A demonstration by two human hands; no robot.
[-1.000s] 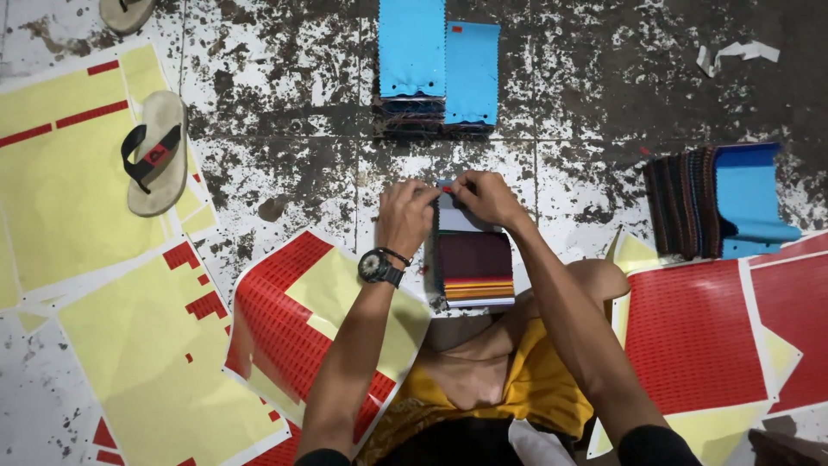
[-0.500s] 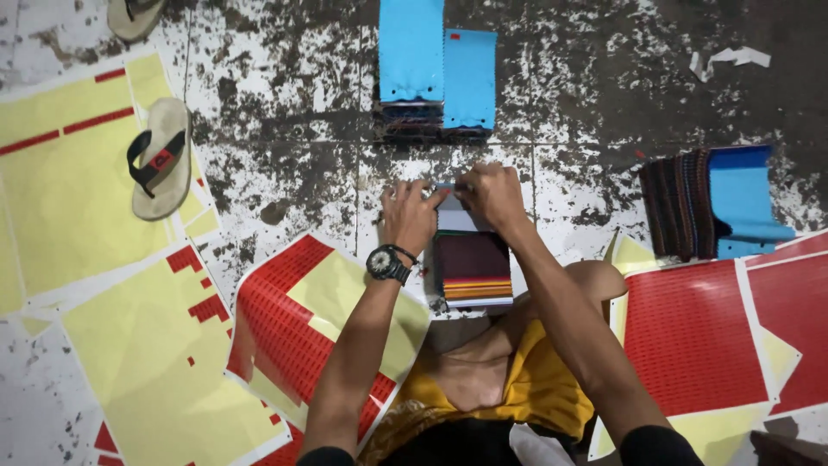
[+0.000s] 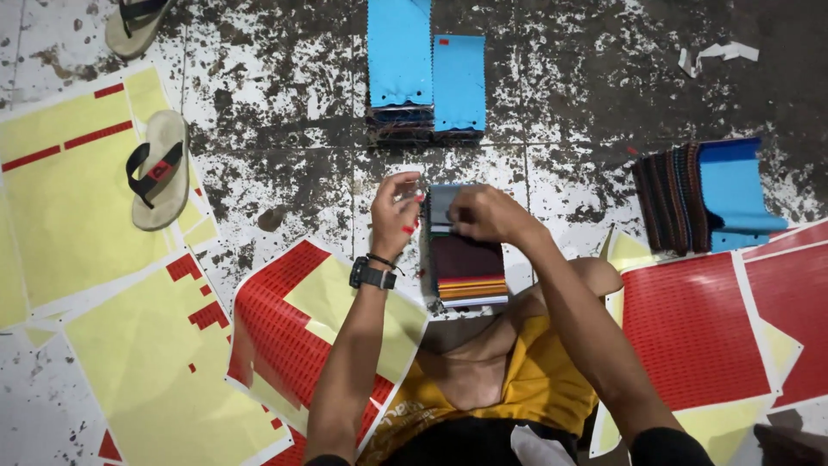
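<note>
Hands: two; left hand (image 3: 395, 216) raised with fingers loosely curled, pinching a small red bit at the fingertips; right hand (image 3: 486, 213) closed over the top edge of the swatch stack (image 3: 464, 263)
Swatch stack: one between the hands, on the floor by the knee (striped layers showing)
Blue-topped piles: three; two (image 3: 427, 73) ahead, one (image 3: 703, 197) right
Sandals: two (image 3: 158, 170)
Wristwatch: one (image 3: 372, 276)

A worn tiled floor (image 3: 285, 78) (dark, with flaking white patches) lies under even light, grout lines showing.
</note>
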